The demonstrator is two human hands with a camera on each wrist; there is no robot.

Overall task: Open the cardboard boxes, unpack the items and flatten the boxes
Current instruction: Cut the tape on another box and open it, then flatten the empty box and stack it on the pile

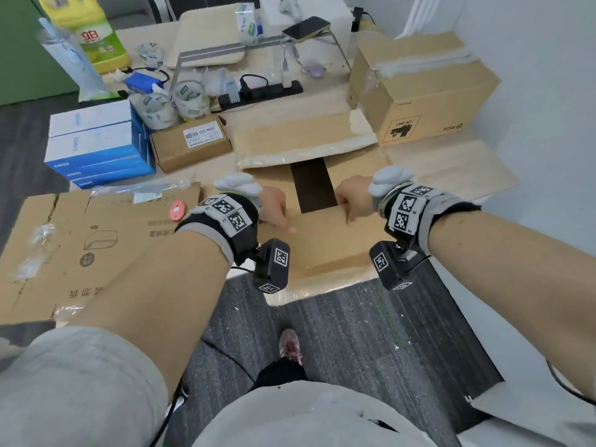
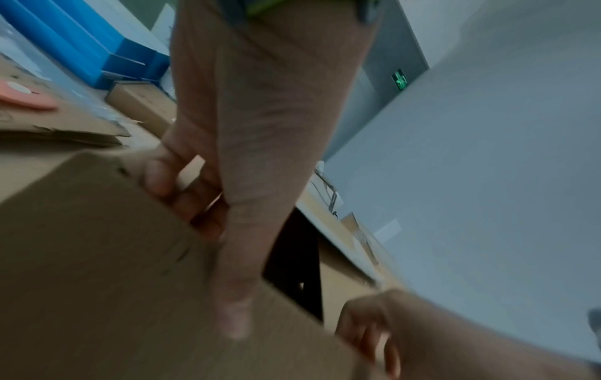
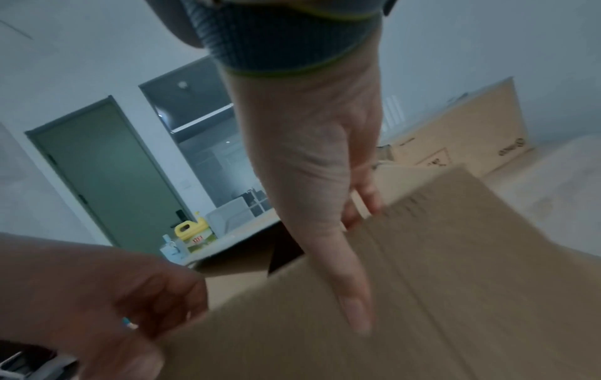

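Observation:
An open brown cardboard box stands at the table's near edge, its far flap folded back and a dark gap showing inside. My left hand grips the top edge of the near panel, thumb on the outer face and fingers curled over the inside. My right hand grips the same edge further right in the same way. In the left wrist view the left hand clamps the box. The right wrist view shows the right hand on the box.
A taped box stands at the back right. Flattened cardboard with a pink round tool lies left. Behind it are blue-and-white boxes, a small labelled carton, tape rolls and a power strip.

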